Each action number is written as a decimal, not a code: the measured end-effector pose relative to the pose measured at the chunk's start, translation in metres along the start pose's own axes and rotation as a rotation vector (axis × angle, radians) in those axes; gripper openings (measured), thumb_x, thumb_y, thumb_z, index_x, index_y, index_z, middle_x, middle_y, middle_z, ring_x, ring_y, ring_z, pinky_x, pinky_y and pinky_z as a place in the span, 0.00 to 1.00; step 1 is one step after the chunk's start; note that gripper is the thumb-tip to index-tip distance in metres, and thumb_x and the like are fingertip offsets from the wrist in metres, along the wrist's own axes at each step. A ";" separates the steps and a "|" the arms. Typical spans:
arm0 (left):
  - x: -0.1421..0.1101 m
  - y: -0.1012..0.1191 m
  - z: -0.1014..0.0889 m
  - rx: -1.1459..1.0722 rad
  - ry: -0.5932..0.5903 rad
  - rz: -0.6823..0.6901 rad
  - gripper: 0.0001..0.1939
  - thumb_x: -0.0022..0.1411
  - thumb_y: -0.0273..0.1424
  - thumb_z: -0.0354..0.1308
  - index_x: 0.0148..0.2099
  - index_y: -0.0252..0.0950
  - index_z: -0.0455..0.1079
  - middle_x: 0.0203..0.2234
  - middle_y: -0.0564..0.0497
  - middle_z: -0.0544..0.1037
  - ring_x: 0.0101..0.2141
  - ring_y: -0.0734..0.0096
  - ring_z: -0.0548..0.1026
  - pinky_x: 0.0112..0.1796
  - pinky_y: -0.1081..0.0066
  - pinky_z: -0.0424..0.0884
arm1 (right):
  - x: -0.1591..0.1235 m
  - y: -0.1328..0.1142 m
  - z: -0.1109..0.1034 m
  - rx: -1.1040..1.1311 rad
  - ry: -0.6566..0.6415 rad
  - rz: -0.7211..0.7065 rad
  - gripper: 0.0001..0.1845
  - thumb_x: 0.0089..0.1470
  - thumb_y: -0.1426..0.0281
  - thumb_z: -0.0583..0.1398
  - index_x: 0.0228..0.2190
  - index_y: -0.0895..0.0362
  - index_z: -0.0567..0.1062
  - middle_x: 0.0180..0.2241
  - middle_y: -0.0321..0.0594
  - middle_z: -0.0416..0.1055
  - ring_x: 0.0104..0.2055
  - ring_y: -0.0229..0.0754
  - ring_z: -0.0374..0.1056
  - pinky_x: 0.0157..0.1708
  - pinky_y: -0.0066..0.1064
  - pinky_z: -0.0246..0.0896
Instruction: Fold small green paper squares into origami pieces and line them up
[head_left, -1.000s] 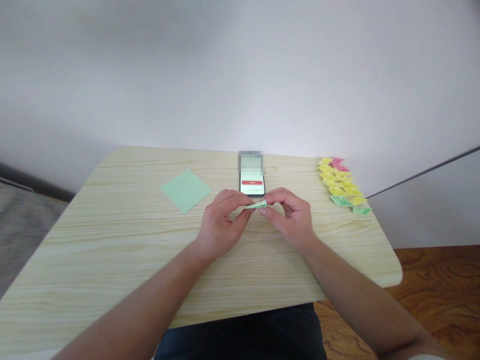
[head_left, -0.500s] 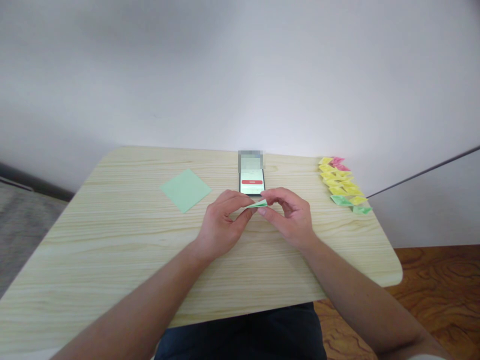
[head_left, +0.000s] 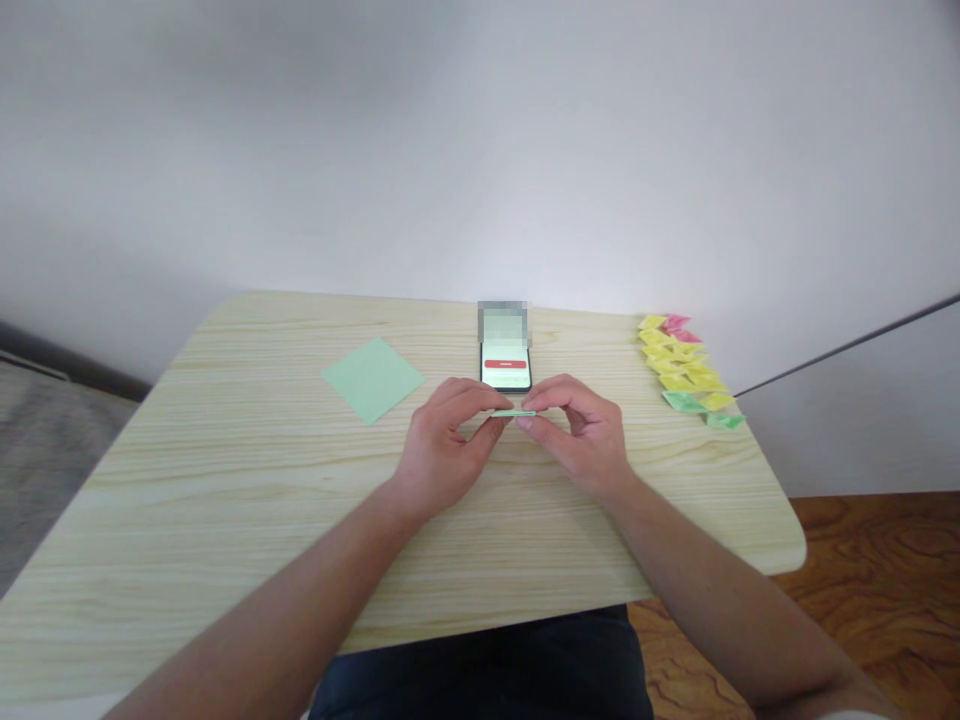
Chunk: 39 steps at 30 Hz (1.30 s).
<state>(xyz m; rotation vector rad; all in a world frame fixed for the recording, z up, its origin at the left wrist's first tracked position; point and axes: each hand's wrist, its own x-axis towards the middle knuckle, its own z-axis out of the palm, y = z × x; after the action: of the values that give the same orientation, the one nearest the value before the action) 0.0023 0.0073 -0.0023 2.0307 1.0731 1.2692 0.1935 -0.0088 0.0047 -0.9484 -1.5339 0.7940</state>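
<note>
Over the middle of a light wooden table (head_left: 225,540), my left hand (head_left: 442,445) and my right hand (head_left: 577,430) meet, both pinching a small folded green paper piece (head_left: 514,412). The piece shows edge-on as a thin flat strip between thumbs and forefingers. My left hand pinches its left end, my right hand its right end. Just behind the hands a phone (head_left: 505,360) lies flat with its screen lit.
A flat green paper square (head_left: 373,379) lies on the table to the left of my hands. Several folded yellow, pink and green paper pieces (head_left: 686,370) sit in a row near the table's right edge. A white wall stands behind; wooden floor shows at right.
The folded green piece, tilted with a face showing before, has been pressed flatter and now appears as a thin strip. Both hands stay in place.
</note>
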 end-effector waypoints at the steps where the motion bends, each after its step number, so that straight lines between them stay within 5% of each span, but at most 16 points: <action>1: 0.000 0.000 0.000 0.000 0.005 0.002 0.09 0.63 0.24 0.61 0.43 0.41 0.79 0.39 0.49 0.81 0.43 0.63 0.77 0.46 0.62 0.73 | 0.000 0.000 0.000 -0.002 -0.002 -0.004 0.06 0.54 0.67 0.70 0.35 0.48 0.81 0.37 0.40 0.77 0.42 0.46 0.74 0.46 0.44 0.70; 13: 0.001 0.000 -0.001 -0.002 0.012 -0.024 0.09 0.63 0.23 0.59 0.43 0.40 0.78 0.39 0.49 0.79 0.43 0.64 0.76 0.46 0.63 0.72 | 0.000 -0.002 0.000 -0.079 0.007 -0.052 0.06 0.55 0.70 0.69 0.37 0.48 0.82 0.38 0.39 0.77 0.42 0.46 0.74 0.46 0.43 0.70; 17: 0.002 0.000 -0.002 -0.131 0.051 -0.109 0.03 0.64 0.29 0.62 0.40 0.38 0.77 0.35 0.49 0.78 0.38 0.66 0.74 0.42 0.65 0.71 | 0.000 0.004 0.000 -0.022 0.074 0.065 0.04 0.55 0.67 0.69 0.35 0.50 0.80 0.37 0.39 0.78 0.41 0.45 0.73 0.46 0.42 0.69; 24: 0.006 -0.004 -0.002 -0.518 0.067 -0.411 0.09 0.61 0.37 0.67 0.39 0.37 0.78 0.32 0.52 0.79 0.33 0.72 0.72 0.36 0.72 0.68 | 0.005 0.008 -0.001 0.219 -0.011 0.363 0.11 0.54 0.60 0.70 0.32 0.55 0.79 0.28 0.36 0.77 0.30 0.39 0.71 0.35 0.33 0.67; 31: 0.006 -0.004 -0.003 -0.503 0.088 -0.451 0.10 0.60 0.37 0.68 0.37 0.36 0.78 0.29 0.53 0.77 0.31 0.74 0.69 0.33 0.73 0.64 | 0.008 0.008 -0.002 0.271 -0.013 0.423 0.12 0.51 0.61 0.71 0.29 0.56 0.79 0.25 0.36 0.78 0.28 0.38 0.71 0.34 0.31 0.66; 39: 0.008 -0.008 -0.004 -0.608 0.018 -0.461 0.10 0.64 0.37 0.64 0.36 0.35 0.74 0.28 0.54 0.74 0.32 0.73 0.69 0.38 0.72 0.65 | 0.005 0.006 -0.002 0.238 -0.162 0.373 0.12 0.58 0.61 0.67 0.29 0.56 0.79 0.28 0.37 0.77 0.30 0.38 0.71 0.34 0.32 0.66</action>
<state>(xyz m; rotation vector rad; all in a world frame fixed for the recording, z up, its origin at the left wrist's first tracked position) -0.0025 0.0183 -0.0029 1.2371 0.9394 1.1788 0.1964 -0.0013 0.0025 -1.0242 -1.3755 1.3165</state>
